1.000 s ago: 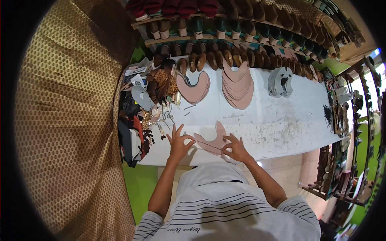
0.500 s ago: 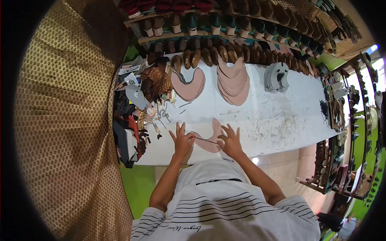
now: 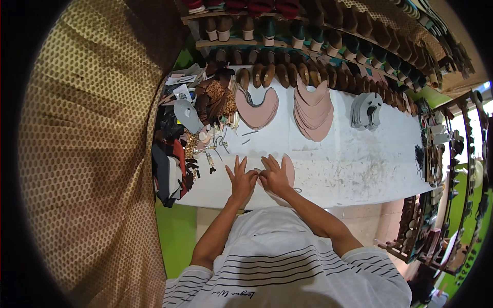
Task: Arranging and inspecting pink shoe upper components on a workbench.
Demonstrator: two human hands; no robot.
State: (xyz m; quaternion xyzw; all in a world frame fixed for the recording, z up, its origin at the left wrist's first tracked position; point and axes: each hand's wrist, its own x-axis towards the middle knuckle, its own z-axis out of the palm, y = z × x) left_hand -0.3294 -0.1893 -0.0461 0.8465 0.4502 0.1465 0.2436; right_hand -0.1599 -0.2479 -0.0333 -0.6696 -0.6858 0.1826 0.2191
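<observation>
Downward fisheye view from head height

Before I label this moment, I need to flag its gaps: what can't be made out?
Head view:
- Pink piece: partly hidden by the right hand.
- Whatever lies between the fingers of the left hand and the right: too small and covered by them.
- Thin dark loop: the right wrist blocks where it leads.
- Dark red items: cut off by the upper edge.
</observation>
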